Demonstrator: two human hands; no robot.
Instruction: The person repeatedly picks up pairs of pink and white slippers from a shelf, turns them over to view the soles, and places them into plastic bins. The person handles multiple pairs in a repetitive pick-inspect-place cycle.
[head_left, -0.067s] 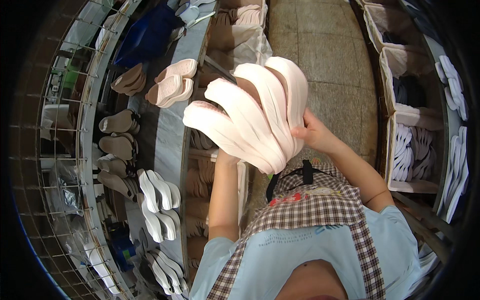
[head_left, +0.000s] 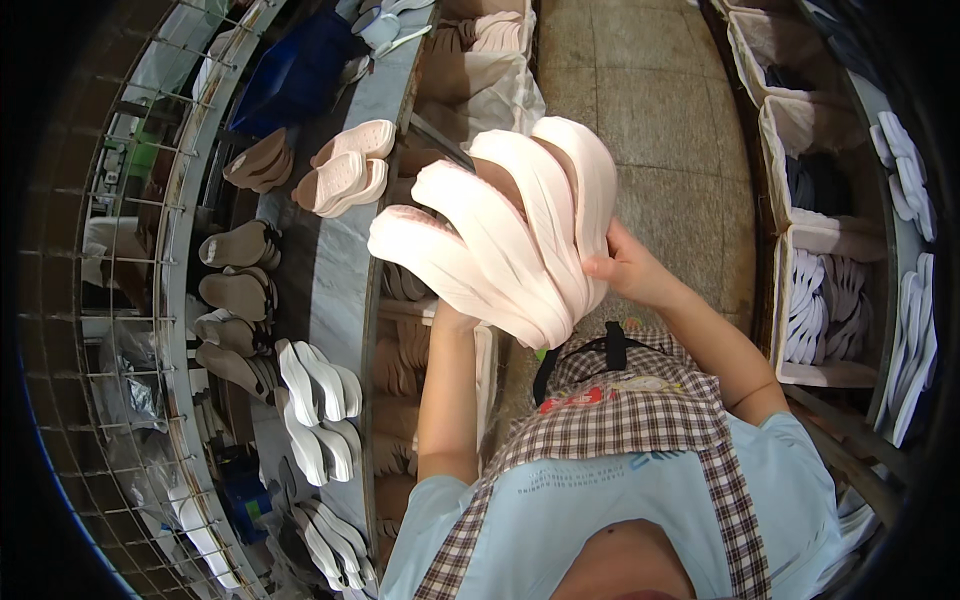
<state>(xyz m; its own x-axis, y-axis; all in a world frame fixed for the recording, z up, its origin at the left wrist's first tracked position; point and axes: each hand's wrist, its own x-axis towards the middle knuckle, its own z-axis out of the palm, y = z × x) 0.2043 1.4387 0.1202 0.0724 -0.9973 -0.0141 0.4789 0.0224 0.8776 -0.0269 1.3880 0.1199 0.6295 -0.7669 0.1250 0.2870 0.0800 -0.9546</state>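
A fan of several pale pink shoe soles [head_left: 500, 240] is held up in front of my apron. The soles overlap at their near ends and spread apart at their far ends, standing on their edges. On the right, my right hand [head_left: 632, 268] grips the outermost sole, its thumb lying on the side facing me. My left hand [head_left: 455, 316] supports the bundle from beneath at the left; its fingers are hidden behind the soles.
Left of me, a long grey bench [head_left: 345, 250] carries pink soles [head_left: 345, 175], brown soles [head_left: 238, 292] and white soles [head_left: 318, 380]. A blue bin [head_left: 290, 75] stands farther along it. Lined crates [head_left: 825, 372] with more soles flank the aisle floor [head_left: 665, 130] on the right.
The fan of soles has shifted very slightly down and to the right in the picture. Both hands keep their places on it.
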